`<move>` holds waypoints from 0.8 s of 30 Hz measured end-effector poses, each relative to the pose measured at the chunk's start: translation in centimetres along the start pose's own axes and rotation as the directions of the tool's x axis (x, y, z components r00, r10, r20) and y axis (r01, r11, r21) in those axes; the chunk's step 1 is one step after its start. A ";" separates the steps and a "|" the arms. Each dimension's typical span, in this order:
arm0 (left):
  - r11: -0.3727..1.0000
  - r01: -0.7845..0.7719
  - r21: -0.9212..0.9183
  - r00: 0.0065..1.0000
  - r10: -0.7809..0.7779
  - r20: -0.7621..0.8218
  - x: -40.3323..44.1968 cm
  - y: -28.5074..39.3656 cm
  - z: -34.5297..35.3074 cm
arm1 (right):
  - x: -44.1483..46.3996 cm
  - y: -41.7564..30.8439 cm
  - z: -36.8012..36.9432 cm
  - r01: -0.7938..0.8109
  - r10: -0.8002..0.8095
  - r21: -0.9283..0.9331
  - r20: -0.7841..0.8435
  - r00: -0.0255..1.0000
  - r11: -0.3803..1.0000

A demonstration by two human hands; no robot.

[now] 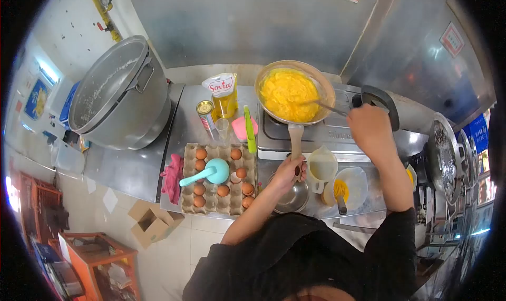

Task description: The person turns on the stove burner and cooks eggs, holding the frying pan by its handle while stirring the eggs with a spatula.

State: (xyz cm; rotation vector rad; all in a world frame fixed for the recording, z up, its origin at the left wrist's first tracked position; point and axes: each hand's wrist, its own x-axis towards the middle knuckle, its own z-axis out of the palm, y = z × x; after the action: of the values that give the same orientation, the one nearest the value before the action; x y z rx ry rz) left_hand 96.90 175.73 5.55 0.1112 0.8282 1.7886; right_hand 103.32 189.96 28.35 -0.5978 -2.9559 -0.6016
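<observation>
A frying pan [327,90] with a pale rim sits on the portable gas stove [337,135]. Soft yellow scrambled egg [287,93] fills much of it. My left hand [288,175] is closed round the pan's light handle [295,139]. With my right hand [369,128] I grip a slim stirring utensil [332,108], whose far end is in the egg; its tip is hidden, so I cannot tell its exact kind. Below the stove are a clear measuring jug [322,166] and a plastic jug [356,188] with a whisk [341,191]. A metal bowl [293,198] lies below my left hand.
Left of my arm, a carton tray [213,209] holds several brown eggs and a turquoise ladle-like tool [213,172]. Behind it stand an oil pouch [224,98] and a can [206,114]. A large pot [113,98] occupies the left counter; a cardboard box [153,224] is on the floor.
</observation>
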 end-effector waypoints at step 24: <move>0.999 0.007 0.037 1.000 -0.007 0.019 0.4 -0.1 -0.4 | -0.4 -3.2 7.7 0.004 -0.011 0.051 0.151 0.989 0.999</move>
State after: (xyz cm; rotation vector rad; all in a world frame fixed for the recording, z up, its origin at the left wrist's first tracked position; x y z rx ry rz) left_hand 96.60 175.92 5.08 0.1495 0.8475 1.7634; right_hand 102.60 190.13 20.03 -0.6559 -3.1046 -0.5008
